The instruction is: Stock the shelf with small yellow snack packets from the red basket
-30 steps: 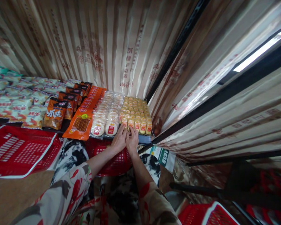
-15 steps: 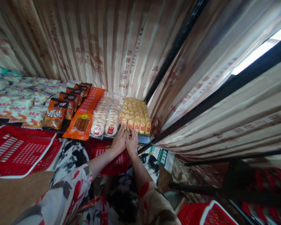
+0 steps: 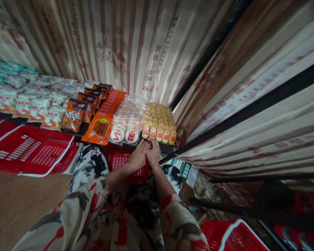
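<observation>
My left hand [image 3: 139, 154] rests by the front edge of the shelf [image 3: 167, 149], its fingers stretched forward and to the right. Beside it, my right hand [image 3: 154, 152] has its fingers curled in, with nothing visible in them. The two hands touch near the fingertips. Just beyond them stand rows of small yellow wrapped snack packs [image 3: 159, 134], lined up in a block. To the left of those lie two columns of round white packaged cakes [image 3: 132, 135] in clear wrap, then a long orange snack bag [image 3: 101, 127].
Farther left are orange-brown snack bags [image 3: 73, 116] and several rows of white snack bags [image 3: 38, 106]. Red baskets [image 3: 42, 148] with white handles sit below the shelf; another red basket [image 3: 232, 237] is at lower right. A dark metal post [image 3: 199, 69] stands before the pleated curtain [image 3: 136, 45].
Both hands have drawn back from the front row of yellow packs to the shelf edge. The front row now shows uncovered. The view has shifted slightly.
</observation>
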`<state>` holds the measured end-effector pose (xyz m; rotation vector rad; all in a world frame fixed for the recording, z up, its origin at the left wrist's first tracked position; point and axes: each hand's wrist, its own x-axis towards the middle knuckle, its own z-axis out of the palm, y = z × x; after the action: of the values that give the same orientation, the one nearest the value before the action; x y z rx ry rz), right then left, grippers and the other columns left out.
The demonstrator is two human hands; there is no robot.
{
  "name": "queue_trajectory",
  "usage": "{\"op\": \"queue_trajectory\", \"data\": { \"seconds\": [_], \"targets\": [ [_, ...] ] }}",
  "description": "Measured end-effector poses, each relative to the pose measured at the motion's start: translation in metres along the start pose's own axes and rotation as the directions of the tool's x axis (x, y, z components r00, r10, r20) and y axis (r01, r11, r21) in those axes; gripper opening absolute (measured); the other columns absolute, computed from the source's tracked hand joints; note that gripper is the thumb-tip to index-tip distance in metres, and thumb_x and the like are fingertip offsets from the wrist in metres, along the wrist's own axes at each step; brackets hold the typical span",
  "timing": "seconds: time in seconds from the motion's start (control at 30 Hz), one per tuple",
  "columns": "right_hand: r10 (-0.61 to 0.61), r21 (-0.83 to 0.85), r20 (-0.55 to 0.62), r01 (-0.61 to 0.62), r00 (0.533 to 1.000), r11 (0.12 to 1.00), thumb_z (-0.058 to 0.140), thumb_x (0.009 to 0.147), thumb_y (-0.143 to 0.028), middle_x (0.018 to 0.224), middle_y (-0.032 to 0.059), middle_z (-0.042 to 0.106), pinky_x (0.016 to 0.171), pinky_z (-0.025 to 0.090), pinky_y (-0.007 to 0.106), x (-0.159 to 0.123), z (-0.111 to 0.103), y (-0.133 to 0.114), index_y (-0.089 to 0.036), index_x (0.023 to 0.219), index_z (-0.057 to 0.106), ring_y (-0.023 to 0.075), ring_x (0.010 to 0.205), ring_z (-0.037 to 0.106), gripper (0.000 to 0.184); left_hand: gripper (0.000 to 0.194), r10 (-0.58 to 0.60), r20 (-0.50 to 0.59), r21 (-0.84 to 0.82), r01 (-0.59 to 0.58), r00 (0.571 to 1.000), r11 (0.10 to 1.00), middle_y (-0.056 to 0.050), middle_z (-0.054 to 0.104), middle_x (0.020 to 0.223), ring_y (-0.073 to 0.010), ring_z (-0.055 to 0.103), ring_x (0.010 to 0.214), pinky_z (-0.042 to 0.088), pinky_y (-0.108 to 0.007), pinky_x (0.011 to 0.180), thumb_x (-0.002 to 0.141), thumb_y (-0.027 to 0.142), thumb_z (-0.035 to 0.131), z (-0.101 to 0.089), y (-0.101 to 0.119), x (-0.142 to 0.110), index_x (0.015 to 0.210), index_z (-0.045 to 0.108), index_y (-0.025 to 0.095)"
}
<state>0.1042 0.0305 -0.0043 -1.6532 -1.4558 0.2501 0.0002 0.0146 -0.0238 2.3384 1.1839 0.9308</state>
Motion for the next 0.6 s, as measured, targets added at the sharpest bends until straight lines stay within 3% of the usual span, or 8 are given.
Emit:
{"op": "queue_trajectory", "data": {
  "seconds": [0.27, 0.37, 0.43, 0.5, 0.53, 0.6],
  "targets": [
    [-0.117, 0.066, 0.017, 0.115, 0.993, 0.991, 0.044, 0.078, -0.016, 0.088, 0.0058, 0.061, 0.080, 0.046, 0.028, -0.033, 0.003, 0.000, -0.018, 0.088, 0.064, 0.0162, 0.085, 0.056, 0.023, 0.051, 0.105, -0.009, 0.030, -0.105, 0.994, 0.994, -0.020, 0.038, 0.141, -0.0222, 0.014, 0.140, 0.029, -0.043, 0.112, 0.086, 0.009, 0.031, 0.002, -0.014, -0.039, 0.136, 0.032, 0.002],
    [-0.130, 0.057, 0.125, 0.123, 0.984, 0.991, 0.040, 0.080, -0.016, 0.087, 0.0060, 0.060, 0.081, 0.047, 0.027, -0.062, 0.015, 0.010, -0.018, 0.087, 0.063, 0.0160, 0.086, 0.057, 0.024, 0.049, 0.114, 0.084, 0.011, -0.115, 0.990, 0.993, -0.018, 0.041, 0.139, -0.0232, 0.020, 0.139, 0.029, -0.043, 0.111, 0.086, 0.012, 0.036, 0.002, -0.026, -0.062, 0.134, 0.037, 0.004],
    [-0.072, -0.027, 0.254, 0.081, 0.965, 0.996, 0.037, 0.081, -0.014, 0.089, 0.0065, 0.062, 0.084, 0.045, 0.028, -0.080, 0.026, 0.020, -0.019, 0.087, 0.064, 0.0161, 0.088, 0.058, 0.027, 0.049, 0.058, 0.203, -0.012, -0.057, 0.977, 0.998, -0.015, 0.046, 0.137, -0.0227, 0.030, 0.135, 0.031, -0.041, 0.110, 0.083, 0.012, 0.041, 0.003, -0.039, -0.079, 0.132, 0.040, 0.009],
    [0.047, -0.149, 0.482, 0.029, 0.875, 0.988, 0.035, 0.083, -0.012, 0.099, 0.0088, 0.064, 0.086, 0.044, 0.028, -0.094, 0.037, 0.030, -0.017, 0.094, 0.064, 0.0164, 0.094, 0.058, 0.031, 0.048, -0.102, 0.350, -0.007, 0.111, 0.931, 0.994, -0.014, 0.055, 0.127, -0.0228, 0.048, 0.122, 0.040, -0.039, 0.102, 0.079, 0.011, 0.046, 0.006, -0.055, -0.095, 0.127, 0.047, 0.012],
    [0.106, -0.196, 0.607, 0.018, 0.788, 0.980, 0.038, 0.083, -0.013, 0.101, 0.0085, 0.065, 0.084, 0.044, 0.028, -0.099, 0.042, 0.036, -0.017, 0.095, 0.065, 0.0162, 0.094, 0.059, 0.030, 0.043, -0.207, 0.413, 0.012, 0.222, 0.887, 0.975, -0.014, 0.062, 0.117, -0.0237, 0.057, 0.112, 0.045, -0.038, 0.095, 0.077, 0.011, 0.048, 0.008, -0.064, -0.102, 0.121, 0.053, 0.012],
    [0.164, -0.230, 0.722, 0.010, 0.672, 0.973, 0.051, 0.078, -0.015, 0.086, 0.0059, 0.070, 0.072, 0.047, 0.024, -0.104, 0.049, 0.045, -0.019, 0.082, 0.068, 0.0164, 0.081, 0.063, 0.018, 0.022, -0.341, 0.465, 0.028, 0.371, 0.817, 0.928, -0.013, 0.070, 0.085, -0.0244, 0.066, 0.086, 0.052, -0.035, 0.078, 0.075, 0.014, 0.052, 0.013, -0.081, -0.113, 0.093, 0.064, 0.010]
  ]
}}
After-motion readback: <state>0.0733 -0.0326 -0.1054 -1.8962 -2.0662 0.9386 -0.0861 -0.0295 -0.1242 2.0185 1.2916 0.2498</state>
